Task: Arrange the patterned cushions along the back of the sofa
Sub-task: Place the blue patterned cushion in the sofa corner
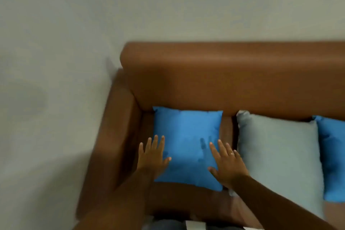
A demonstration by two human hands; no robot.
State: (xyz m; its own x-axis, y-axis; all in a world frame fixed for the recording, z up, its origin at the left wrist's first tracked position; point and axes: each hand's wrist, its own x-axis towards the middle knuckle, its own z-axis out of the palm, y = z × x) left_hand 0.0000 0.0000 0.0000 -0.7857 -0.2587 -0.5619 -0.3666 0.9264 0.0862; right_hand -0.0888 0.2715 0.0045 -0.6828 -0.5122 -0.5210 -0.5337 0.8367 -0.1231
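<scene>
A bright blue cushion point(188, 144) leans against the back of the brown sofa point(224, 80) at its left end. To its right stand a larger pale grey cushion point(280, 157) and a second blue cushion point(334, 157), cut off by the frame edge. My left hand point(152, 157) hovers with spread fingers over the first blue cushion's left edge. My right hand point(226, 164), wearing a ring, is spread over its lower right corner. Neither hand grips anything. Whether the palms touch the cushion is unclear.
The sofa's left armrest point(115, 136) runs beside a plain pale wall point(56, 61). A narrow gap of seat shows between the blue and grey cushions. Dark and white objects point(186, 225) lie at the bottom edge, too blurred to identify.
</scene>
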